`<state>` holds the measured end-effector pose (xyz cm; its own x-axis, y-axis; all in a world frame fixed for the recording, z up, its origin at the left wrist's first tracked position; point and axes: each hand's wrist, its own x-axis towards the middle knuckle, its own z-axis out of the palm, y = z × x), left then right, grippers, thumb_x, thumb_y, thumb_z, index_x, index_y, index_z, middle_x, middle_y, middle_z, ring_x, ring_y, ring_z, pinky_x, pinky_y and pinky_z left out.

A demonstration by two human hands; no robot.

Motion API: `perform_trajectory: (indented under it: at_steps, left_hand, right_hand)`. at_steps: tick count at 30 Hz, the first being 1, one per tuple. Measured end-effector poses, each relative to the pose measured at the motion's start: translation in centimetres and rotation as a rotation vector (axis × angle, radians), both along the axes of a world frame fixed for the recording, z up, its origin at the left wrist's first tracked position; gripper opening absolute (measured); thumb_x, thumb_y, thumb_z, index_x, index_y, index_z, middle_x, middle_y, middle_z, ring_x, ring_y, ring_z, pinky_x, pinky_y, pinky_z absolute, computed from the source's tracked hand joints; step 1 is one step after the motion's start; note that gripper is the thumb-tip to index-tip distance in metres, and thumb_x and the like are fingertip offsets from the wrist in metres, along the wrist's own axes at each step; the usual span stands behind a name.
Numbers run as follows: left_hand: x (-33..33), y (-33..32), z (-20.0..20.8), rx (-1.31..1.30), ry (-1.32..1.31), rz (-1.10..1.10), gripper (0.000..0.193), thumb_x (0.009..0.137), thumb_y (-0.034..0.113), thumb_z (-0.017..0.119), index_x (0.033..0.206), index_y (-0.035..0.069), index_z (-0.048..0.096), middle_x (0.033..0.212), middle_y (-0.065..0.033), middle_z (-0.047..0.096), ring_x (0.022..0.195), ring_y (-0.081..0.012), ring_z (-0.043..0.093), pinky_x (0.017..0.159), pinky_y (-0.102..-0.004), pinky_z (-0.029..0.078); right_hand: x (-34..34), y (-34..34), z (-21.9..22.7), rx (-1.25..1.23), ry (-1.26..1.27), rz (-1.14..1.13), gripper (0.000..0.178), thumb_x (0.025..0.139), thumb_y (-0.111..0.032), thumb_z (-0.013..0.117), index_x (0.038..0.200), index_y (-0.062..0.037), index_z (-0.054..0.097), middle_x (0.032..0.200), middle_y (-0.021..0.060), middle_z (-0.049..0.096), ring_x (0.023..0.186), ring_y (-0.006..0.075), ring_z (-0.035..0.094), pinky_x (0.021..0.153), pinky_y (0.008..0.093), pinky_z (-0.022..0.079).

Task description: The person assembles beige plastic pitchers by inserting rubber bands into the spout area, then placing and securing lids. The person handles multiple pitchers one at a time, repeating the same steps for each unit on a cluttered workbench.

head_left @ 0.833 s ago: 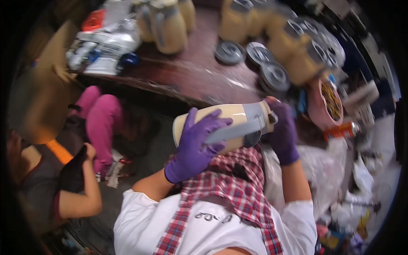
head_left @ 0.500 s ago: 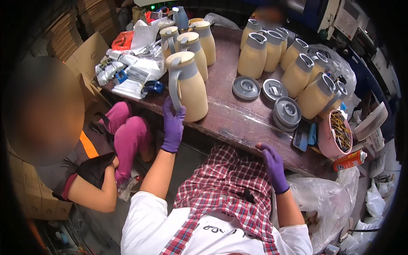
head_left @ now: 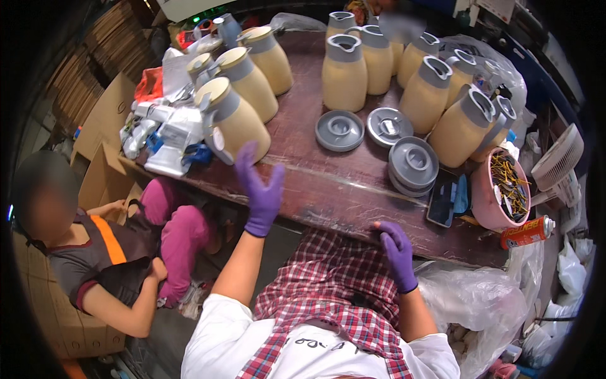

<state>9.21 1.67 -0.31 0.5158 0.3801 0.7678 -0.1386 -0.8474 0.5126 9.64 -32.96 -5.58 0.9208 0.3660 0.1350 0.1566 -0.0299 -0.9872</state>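
Note:
My left hand (head_left: 262, 197), in a purple glove, is raised just in front of the nearest lidded jug (head_left: 237, 126). Its fingers are spread and nothing is in it; whether a fingertip brushes the jug's base I cannot tell. That jug is cream with a grey collar and handle and a cream lid. Several like it, such as a lidded jug (head_left: 247, 82), stand behind. At the table's front edge is my right hand (head_left: 399, 256), also purple-gloved, fingers extended and loosely bent, holding nothing visible.
Lidless jugs (head_left: 344, 79) crowd the dark red table (head_left: 303, 158) at right, with grey lids (head_left: 413, 163) before them. Near the right edge are a phone (head_left: 442, 203), a pink tub (head_left: 499, 215) and a spray can (head_left: 527, 232). Plastic wrappings (head_left: 180, 129) lie left; a seated person (head_left: 113, 252) is beside me.
My left hand has let go of the nearest lidded jug's handle and opened, now to the right of it. The view has shifted, and my right hand stays by the table edge.

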Motion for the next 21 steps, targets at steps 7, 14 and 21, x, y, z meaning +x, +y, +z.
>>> perform_trajectory:
  at_steps: [7,14,21]
  left_hand:
    - [25.1,-3.7,8.9,0.118,-0.185,-0.131,0.099,0.072,0.039,0.088,0.153,0.016,0.036,0.155,-0.0243,0.029,0.145,-0.0415,0.026,0.118,-0.0503,0.028]
    - [34.0,5.1,6.9,-0.071,0.161,-0.205,0.053,0.073,0.045,0.087,0.108,0.009,0.069,0.132,-0.0206,0.057,0.116,-0.0342,0.058,0.101,-0.0431,0.046]
    - [6.6,4.0,10.1,-0.523,-0.304,-0.403,0.028,0.092,0.015,0.073,0.113,0.0,0.061,0.11,-0.0065,0.058,0.112,-0.0193,0.059,0.101,-0.0367,0.048]
  right_hand:
    - [0.2,-0.1,0.4,-0.198,-0.273,0.035,0.028,0.091,-0.005,0.059,0.116,-0.0059,0.07,0.118,0.0133,0.069,0.117,0.031,0.062,0.105,0.0415,0.045]
    - [-0.1,0.4,1.2,-0.138,-0.138,0.079,0.026,0.094,-0.005,0.057,0.117,-0.0032,0.069,0.12,0.0128,0.068,0.116,0.0288,0.062,0.103,0.0387,0.045]
    - [12.6,11.5,4.4,-0.333,-0.303,-0.226,0.043,0.094,-0.028,0.061,0.13,-0.0035,0.057,0.119,0.0195,0.063,0.109,0.0347,0.064,0.093,0.043,0.05]
